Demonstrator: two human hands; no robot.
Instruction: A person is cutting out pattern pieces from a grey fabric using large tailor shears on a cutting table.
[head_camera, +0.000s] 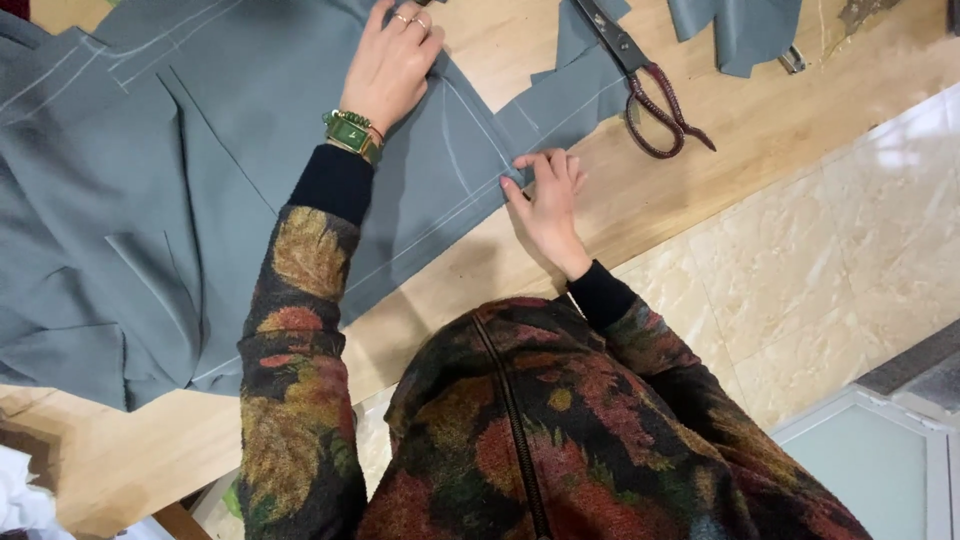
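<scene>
- The grey fabric (200, 200) is the main thing here: a big cut piece with chalk lines on it, spread flat over most of the wooden table (760, 120), running from the far left edge toward the middle.
- Your left hand (392, 65) lies flat on the cloth near the table's far edge, palm down, fingers together and stretched out, pressing on it rather than gripping anything. It's got rings on, plus a green square watch (350, 133) and a beaded bracelet at the wrist.
- Your right hand (545, 200) sits at the cloth's near edge, right where a chalk line meets the cut. The fingers are curled and the fingertips (528, 163) pinch or press that edge; can't tell from here whether you're actually holding a fold or just pinning it down.
- Just beyond your right hand, a narrow strip of the same grey cloth runs up toward the far edge, and the tailor's scissors (645, 85) lie partly on it, dark red handles pointing at the table's near edge, blades toward the far edge. Nobody's touching them.
- Another grey offcut (745, 30) lies by the far right corner, well apart from both hands.
- Past the table's near edge there's pale tiled floor (800, 280).
- You're in a dark floral jacket with black cuffs.
</scene>
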